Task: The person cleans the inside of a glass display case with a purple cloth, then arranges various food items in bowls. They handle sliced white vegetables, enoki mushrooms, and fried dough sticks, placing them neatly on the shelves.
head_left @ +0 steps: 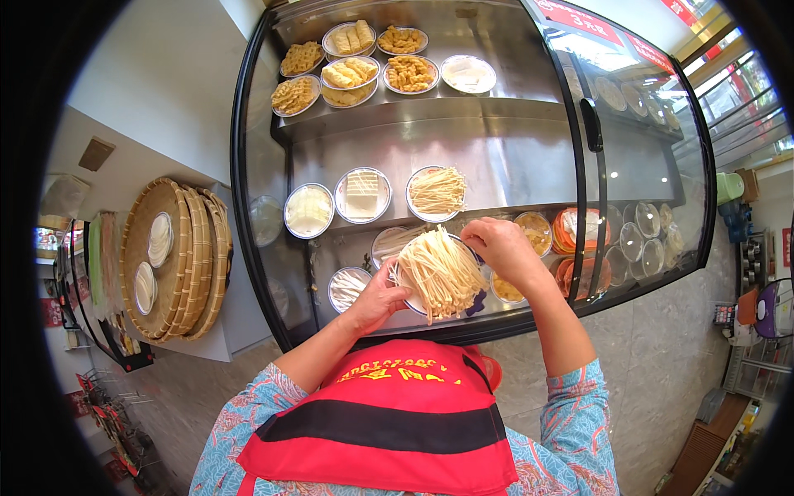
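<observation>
My left hand [375, 297] grips the left side of a white plate [414, 302] heaped with enoki mushrooms [443, 273]. The mushrooms hang a little over its near rim. At the plate's upper right rim is my right hand [505, 251], its fingers bent together; whether they pinch the rim cannot be made out. Behind the held plate, on the middle shelf, sits another plate of enoki mushrooms [436, 191]. Left of it stand a plate of white blocks that look like tofu [362, 193] and a plate of pale slices [309, 211]. A dark purple item [476, 305] is partly hidden below.
A glass-sided display cabinet [428, 142] surrounds the plates, with a black-framed glass panel [626, 155] at right. Its top shelf [521, 108] carries fried snacks [410, 73]. Orange containers [580, 229] stand lower right. Stacked bamboo trays [173, 260] are at left.
</observation>
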Motion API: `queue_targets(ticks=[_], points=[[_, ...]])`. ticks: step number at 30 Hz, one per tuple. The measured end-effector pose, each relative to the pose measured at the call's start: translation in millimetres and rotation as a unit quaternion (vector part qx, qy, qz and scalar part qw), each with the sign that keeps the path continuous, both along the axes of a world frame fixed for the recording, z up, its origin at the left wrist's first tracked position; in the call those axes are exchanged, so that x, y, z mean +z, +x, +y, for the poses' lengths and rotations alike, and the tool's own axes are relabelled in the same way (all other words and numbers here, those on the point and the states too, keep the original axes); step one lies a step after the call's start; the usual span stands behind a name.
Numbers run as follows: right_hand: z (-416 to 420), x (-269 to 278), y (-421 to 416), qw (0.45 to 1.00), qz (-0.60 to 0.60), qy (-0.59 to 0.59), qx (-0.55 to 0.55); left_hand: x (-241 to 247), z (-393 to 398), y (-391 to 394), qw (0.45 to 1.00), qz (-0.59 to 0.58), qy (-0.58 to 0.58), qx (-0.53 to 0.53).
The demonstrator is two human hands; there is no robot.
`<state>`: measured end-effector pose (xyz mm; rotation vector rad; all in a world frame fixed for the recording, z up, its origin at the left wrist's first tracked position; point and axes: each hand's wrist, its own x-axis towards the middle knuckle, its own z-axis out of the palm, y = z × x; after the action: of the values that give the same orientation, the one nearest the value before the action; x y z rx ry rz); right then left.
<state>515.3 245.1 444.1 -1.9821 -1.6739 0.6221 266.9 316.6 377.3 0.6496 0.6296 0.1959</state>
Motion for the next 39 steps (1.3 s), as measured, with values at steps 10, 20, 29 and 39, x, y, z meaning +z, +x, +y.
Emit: queue_targets(ticks=[10,20,29,39], points=[[-11.6,7.6,14.1,0.958,0.173,0.065,-0.218,-0.7,-1.9,-3.2,1.0,0.005,-0.011,0.012],[-42.3,19.7,31.2,0.85,0.388,0.19,-0.302,-3.5,2.1,-11.2,0.999,0.01,-0.019,0.032],[-84.7,-37.4,-23.6,0.877,0.38,0.055,-0.288,-0.6,25.7,-7.5,0.993,-0.026,0.002,0.115],[-103.7,-101.5,-109.1,0.872,0.406,-0.062,-0.268,1.9,51.4,19.0,0.989,0.002,0.053,0.139]])
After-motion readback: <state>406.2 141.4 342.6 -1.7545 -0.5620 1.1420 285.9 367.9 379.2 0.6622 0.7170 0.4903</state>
